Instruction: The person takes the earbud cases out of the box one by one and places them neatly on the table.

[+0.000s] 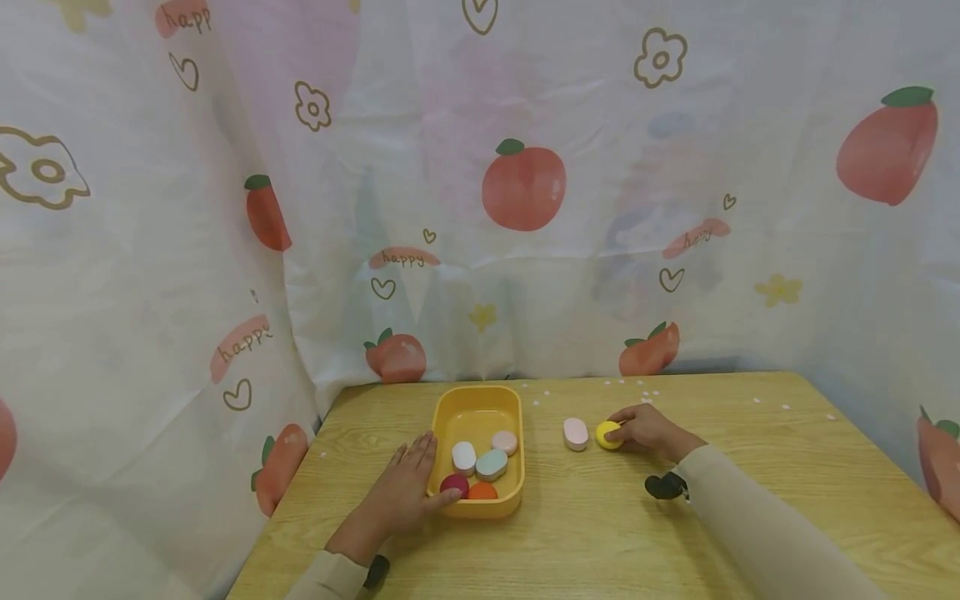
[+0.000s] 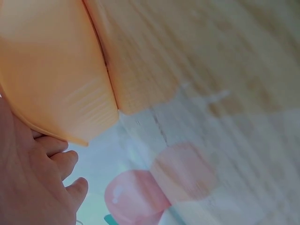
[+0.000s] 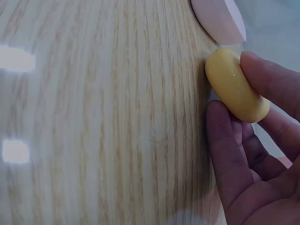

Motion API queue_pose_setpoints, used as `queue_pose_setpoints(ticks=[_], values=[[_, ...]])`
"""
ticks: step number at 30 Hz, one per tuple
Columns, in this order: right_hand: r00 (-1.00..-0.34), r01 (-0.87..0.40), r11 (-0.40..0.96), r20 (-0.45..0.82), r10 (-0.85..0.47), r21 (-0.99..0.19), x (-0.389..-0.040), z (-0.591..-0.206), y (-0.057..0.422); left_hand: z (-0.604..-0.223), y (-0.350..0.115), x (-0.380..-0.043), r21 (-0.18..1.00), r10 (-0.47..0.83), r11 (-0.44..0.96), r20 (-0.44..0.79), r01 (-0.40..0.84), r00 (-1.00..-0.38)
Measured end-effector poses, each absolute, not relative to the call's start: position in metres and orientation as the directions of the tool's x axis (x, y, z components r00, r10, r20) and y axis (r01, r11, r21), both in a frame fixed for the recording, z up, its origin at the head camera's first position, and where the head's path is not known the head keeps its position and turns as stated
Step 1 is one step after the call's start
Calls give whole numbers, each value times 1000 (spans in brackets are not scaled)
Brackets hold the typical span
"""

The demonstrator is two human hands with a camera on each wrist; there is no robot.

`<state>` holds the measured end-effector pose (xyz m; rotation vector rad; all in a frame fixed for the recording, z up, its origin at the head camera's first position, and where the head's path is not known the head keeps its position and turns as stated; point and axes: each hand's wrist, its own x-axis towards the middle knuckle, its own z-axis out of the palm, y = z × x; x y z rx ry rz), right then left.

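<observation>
With thumb and fingers my right hand [image 1: 648, 429] pinches a yellow round soap [image 1: 608, 434] at the table surface. The right wrist view shows the yellow soap [image 3: 234, 84] tilted between the thumb and fingers. Just left of it lies a pink oval soap [image 1: 575, 434], apart from the hand. My left hand [image 1: 401, 492] rests against the left side of a yellow tray [image 1: 480, 401], its fingers along the wall and its thumb over the near rim. Inside the tray lie a white soap [image 1: 464, 458], a pale green one [image 1: 492, 465], a pink one [image 1: 505, 442], a crimson one [image 1: 454, 485] and an orange one [image 1: 482, 492].
Small white flecks [image 1: 645, 393] are scattered along the back of the wooden table [image 1: 585, 533]. A fruit-printed curtain [image 1: 525, 292] hangs behind the table and on both sides.
</observation>
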<state>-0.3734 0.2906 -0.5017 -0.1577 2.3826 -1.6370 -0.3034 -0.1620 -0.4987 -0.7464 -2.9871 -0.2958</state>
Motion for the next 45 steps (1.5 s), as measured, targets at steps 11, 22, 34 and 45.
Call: queue_pose_setpoints(ticks=[11,22,34,45], values=[[-972,16,452,-121,-204,-892,-373,-496,286,-499,-163,-304,174,460,865,103,471,-882],[-983,2,558,-103,-150,-830,-375,-496,284,-500,-162,-303,176,465,860,118,480,-877],[-985,3,586,-101,-136,-811,-370,-488,284,-498,-162,-305,179,469,857,123,484,-875],[-991,13,646,-98,-96,-763,-370,-493,281,-501,-162,-304,189,460,860,112,474,-881]])
